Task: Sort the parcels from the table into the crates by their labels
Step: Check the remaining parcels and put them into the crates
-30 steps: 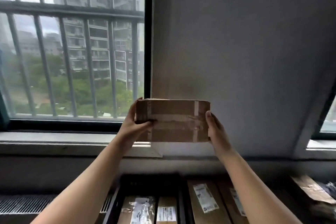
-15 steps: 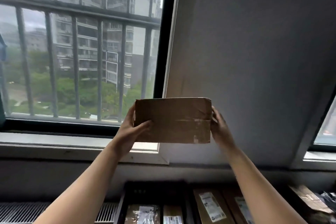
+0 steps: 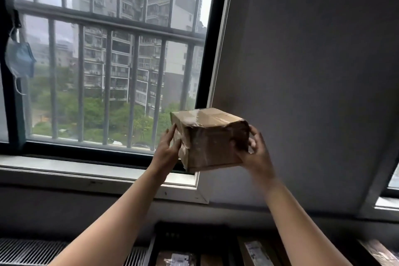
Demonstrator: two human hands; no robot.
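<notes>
Since a moment ago the cardboard parcel (image 3: 210,139) has been turned between the hands, from one broad face toward the camera to a corner, so its taped top and two sides now show.

The left hand (image 3: 167,150) presses flat against the parcel's left side, fingers (image 3: 172,136) extended along it; the right hand (image 3: 255,153) cups the right edge with fingers curled round the far side, so both are gripping the parcel in the air at chest height, in front of the grey wall (image 3: 313,71). No label shows on the faces now visible, so the turning looks like a search for it before choosing a crate. Far below the fingers, labelled parcels (image 3: 255,252) lie in dark crates (image 3: 155,244). Left of the left hand are a barred window (image 3: 108,60), its sill (image 3: 97,170) and a hanging blue face mask (image 3: 20,60).
</notes>
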